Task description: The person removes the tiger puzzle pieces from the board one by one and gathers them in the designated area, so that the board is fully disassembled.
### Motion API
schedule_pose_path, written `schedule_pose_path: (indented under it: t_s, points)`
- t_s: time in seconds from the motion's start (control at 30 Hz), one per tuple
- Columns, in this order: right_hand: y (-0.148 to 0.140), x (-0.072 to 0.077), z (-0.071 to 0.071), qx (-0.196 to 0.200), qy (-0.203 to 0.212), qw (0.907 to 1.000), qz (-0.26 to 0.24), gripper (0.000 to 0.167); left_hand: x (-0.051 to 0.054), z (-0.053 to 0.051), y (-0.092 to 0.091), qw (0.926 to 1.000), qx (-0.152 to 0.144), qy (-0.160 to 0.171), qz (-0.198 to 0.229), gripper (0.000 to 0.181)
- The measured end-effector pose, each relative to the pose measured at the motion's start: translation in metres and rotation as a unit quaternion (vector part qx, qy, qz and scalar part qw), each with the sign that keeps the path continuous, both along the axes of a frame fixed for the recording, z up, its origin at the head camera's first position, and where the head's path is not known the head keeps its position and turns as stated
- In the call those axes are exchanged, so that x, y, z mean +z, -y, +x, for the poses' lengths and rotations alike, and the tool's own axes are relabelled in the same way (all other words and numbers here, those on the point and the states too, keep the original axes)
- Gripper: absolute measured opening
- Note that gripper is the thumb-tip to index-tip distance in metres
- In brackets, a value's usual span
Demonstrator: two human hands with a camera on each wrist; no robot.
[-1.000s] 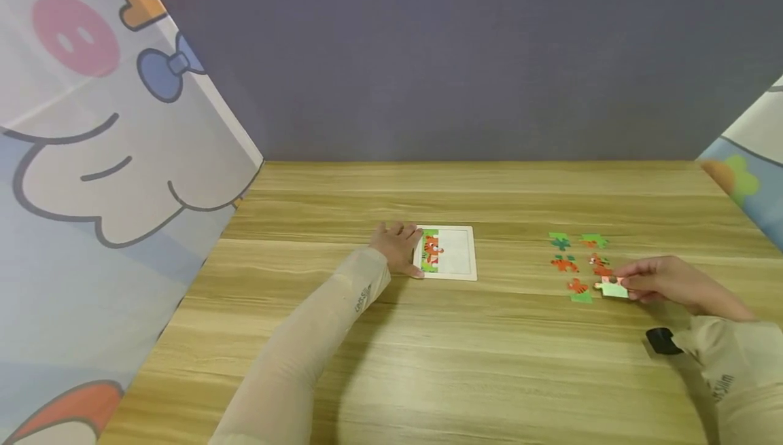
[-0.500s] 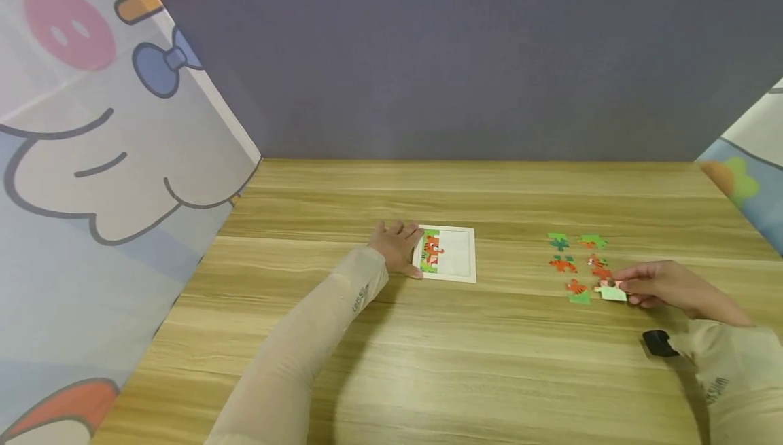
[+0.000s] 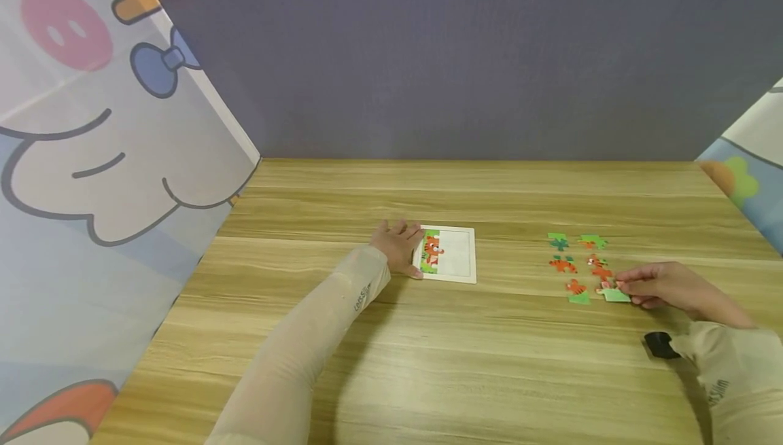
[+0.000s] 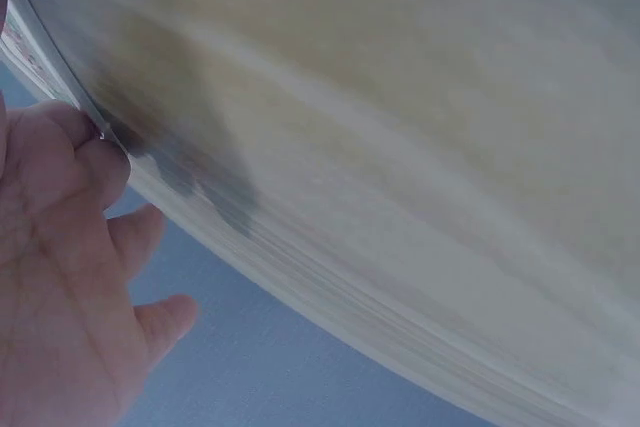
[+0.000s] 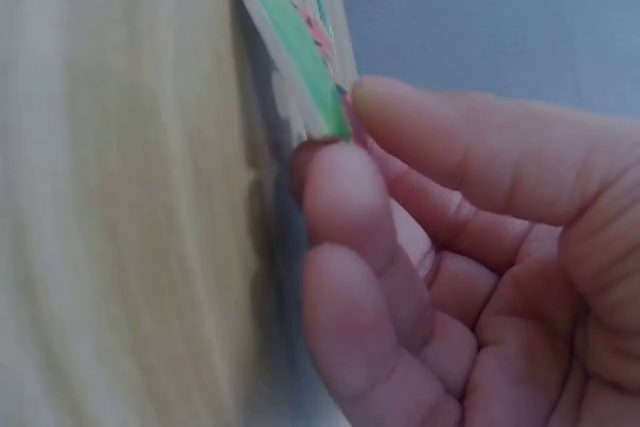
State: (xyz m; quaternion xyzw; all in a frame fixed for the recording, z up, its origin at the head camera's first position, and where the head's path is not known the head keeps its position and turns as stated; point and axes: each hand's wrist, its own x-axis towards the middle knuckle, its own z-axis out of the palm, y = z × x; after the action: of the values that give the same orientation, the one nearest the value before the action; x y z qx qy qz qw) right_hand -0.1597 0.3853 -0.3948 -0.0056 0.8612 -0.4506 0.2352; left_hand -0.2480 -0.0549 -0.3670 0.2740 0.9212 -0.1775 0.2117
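Observation:
In the head view, my left hand (image 3: 396,248) rests at the left edge of a white puzzle frame (image 3: 457,280), fingers spread along it and thumb at its near corner. Fitted pieces with an orange tiger face (image 3: 433,248) fill the frame's left strip; the rest shows a white base. Two of the left fingers touch the frame's rim (image 4: 72,82) in the left wrist view. To the right, my right hand (image 3: 673,289) pinches a green-and-pink puzzle piece (image 3: 614,294) by its right end, thumb above and fingers below. The right wrist view shows this puzzle piece (image 5: 300,52) tilted.
Several loose puzzle pieces (image 3: 563,265) lie in two rows left of my right hand, orange, green and teal. A black strap-like item (image 3: 660,345) hangs by the right sleeve. A grey panel (image 3: 465,58) rises behind the wooden table (image 3: 489,363).
The pinched piece is lowered slightly toward the table, near the lower end of the loose pieces, and has turned a little. My left hand and the frame stay in place.

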Motion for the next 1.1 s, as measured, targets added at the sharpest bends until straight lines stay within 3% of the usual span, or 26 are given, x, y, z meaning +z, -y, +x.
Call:
schedule_pose_path:
  t_s: [0.23, 0.5, 0.87, 1.1]
  points:
    - [0.004, 0.004, 0.001, -0.007, -0.012, 0.9989, 0.044, 0.045, 0.000, 0.001, -0.002, 0.9999, -0.001, -0.005, -0.009, 0.095]
    - [0.006, 0.006, 0.004, -0.027, 0.003, 0.9981, 0.056, 0.045, -0.006, 0.000, -0.004, 0.9999, 0.001, -0.002, -0.016, 0.096]
    - [0.013, 0.008, 0.003, -0.016, 0.000, 0.9984, 0.054, 0.037, -0.005, 0.003, 0.002, 0.9999, -0.011, 0.003, -0.003, 0.094]
    - [0.012, 0.008, 0.004, -0.011, -0.006, 0.9974, 0.071, 0.039, -0.012, -0.003, 0.006, 0.9994, -0.027, 0.006, 0.020, 0.092]
